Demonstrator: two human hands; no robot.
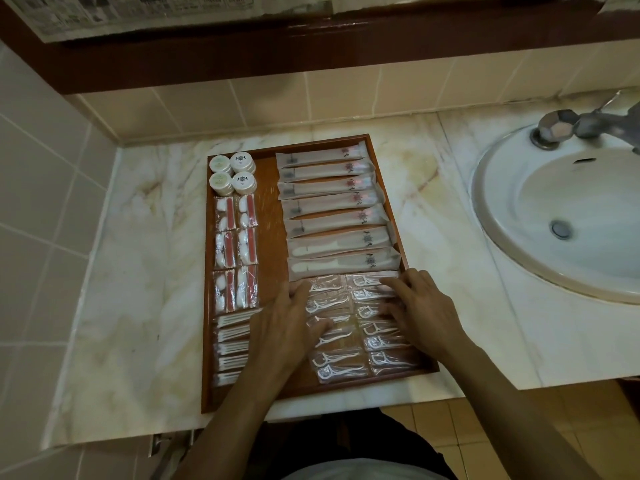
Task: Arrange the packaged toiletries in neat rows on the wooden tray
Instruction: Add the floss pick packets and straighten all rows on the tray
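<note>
Here both hands lie spread and flat on the floss-pick packets [332,367] in the lower right of the wooden tray [208,278]: the left hand [285,327] presses the left column, the right hand [420,311] the right column, fingers straight, gripping nothing. The tray sits on the marble desk [138,271], centre of the frame, its near edge seeming to hang slightly over the desk's front.

The risk, as I judge it, lies in the slippery clear wrappers: a sideways push could fan overlapping packets out of line or ride them up against the comb packets [343,263] just above. Leaning hard near that overhang might tip the tray.

The picks' long axes run left to right across the frame, handles toward the right, heads left. The toothbrush packets [325,188] above lie the same way, stacked in a column toward the upper edge. The red-and-white kits [235,251] at left stand the other way, top to bottom.
</note>
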